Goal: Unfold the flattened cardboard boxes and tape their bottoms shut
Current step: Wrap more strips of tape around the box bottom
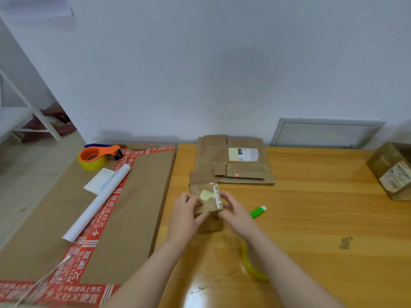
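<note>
A small brown cardboard box [208, 197], with tape and a label on its upper face, stands on the wooden table [311, 218]. My left hand [185, 213] grips its left side and my right hand [233, 210] grips its right side. One flap sticks up at the box's far end. Behind it lies a stack of flattened cardboard boxes [235, 161] with a white label. An orange tape dispenser [97, 155] with a yellowish roll rests at the far left on a large flat carton [133, 196].
A green utility knife [258, 211] lies just right of my right hand. A clear tape roll [253, 263] sits under my right forearm. An assembled box [393, 172] stands at the right edge. A rolled white paper [97, 201] lies on the large carton.
</note>
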